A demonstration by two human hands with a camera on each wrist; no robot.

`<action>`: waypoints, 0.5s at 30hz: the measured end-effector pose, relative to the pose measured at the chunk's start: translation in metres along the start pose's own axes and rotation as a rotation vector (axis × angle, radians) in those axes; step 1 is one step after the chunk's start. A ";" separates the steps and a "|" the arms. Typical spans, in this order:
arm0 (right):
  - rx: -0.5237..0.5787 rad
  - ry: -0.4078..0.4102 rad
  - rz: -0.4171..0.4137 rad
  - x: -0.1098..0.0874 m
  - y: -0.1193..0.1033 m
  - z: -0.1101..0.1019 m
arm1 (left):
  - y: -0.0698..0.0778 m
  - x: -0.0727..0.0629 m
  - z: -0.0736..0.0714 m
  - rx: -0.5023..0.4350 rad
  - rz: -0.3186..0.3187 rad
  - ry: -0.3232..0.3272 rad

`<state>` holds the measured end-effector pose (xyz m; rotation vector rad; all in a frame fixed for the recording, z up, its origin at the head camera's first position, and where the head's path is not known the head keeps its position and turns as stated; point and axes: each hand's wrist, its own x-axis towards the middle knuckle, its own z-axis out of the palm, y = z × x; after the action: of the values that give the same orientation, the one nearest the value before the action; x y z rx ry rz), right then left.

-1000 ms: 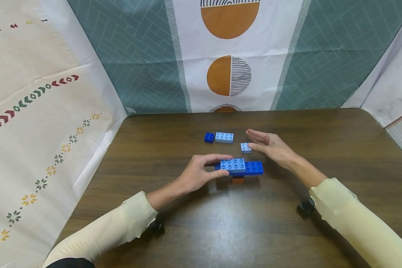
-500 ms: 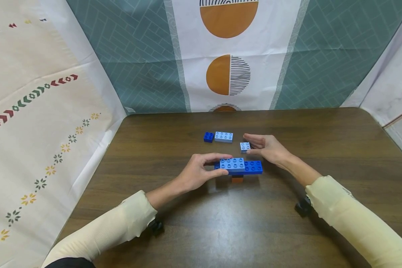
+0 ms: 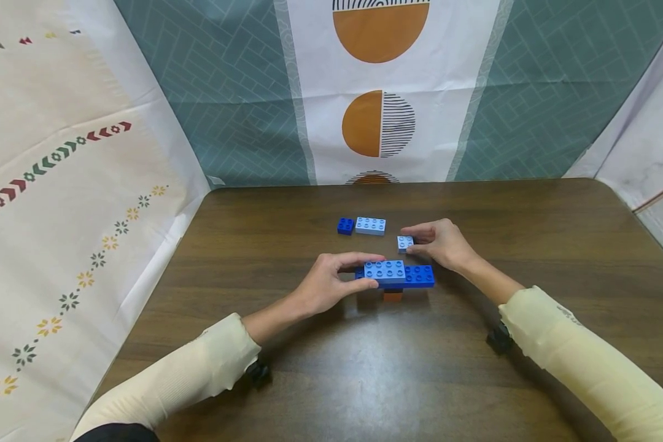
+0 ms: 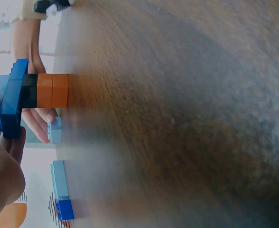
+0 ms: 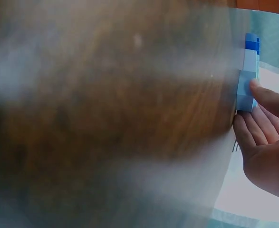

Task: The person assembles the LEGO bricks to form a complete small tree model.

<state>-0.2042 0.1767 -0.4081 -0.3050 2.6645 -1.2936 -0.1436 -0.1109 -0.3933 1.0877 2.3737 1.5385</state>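
My left hand (image 3: 326, 285) holds a stack of toy building bricks around its top. That stack has a medium blue brick (image 3: 385, 272) on a long dark blue brick (image 3: 420, 276). Beneath them, the left wrist view shows a black brick (image 4: 29, 91) and an orange base (image 4: 52, 91) standing on the table. Behind the stack, my right hand (image 3: 444, 244) pinches a small light blue brick (image 3: 404, 244), which sits on the table. Its thumb lies against the brick's side in the right wrist view, with the other fingers around the far end.
A small dark blue brick (image 3: 345, 226) and a longer light blue brick (image 3: 371, 226) lie side by side farther back on the brown table (image 3: 254, 239). Patterned cloth (image 3: 243, 123) hangs behind the table's far edge.
My right hand has come down and inward to the small light blue brick, its thumb and fingers closing around it. The left hand and the stack keep their place.
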 end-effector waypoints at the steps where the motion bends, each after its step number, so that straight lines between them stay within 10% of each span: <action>1: -0.010 0.004 -0.001 0.000 0.000 0.000 | 0.000 0.000 0.000 0.000 0.001 0.000; 15: 0.001 -0.029 -0.082 -0.013 -0.007 -0.009 | 0.001 0.000 0.001 -0.014 -0.003 0.003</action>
<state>-0.1932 0.1826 -0.3966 -0.4336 2.6527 -1.3031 -0.1424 -0.1097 -0.3927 1.0797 2.3611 1.5544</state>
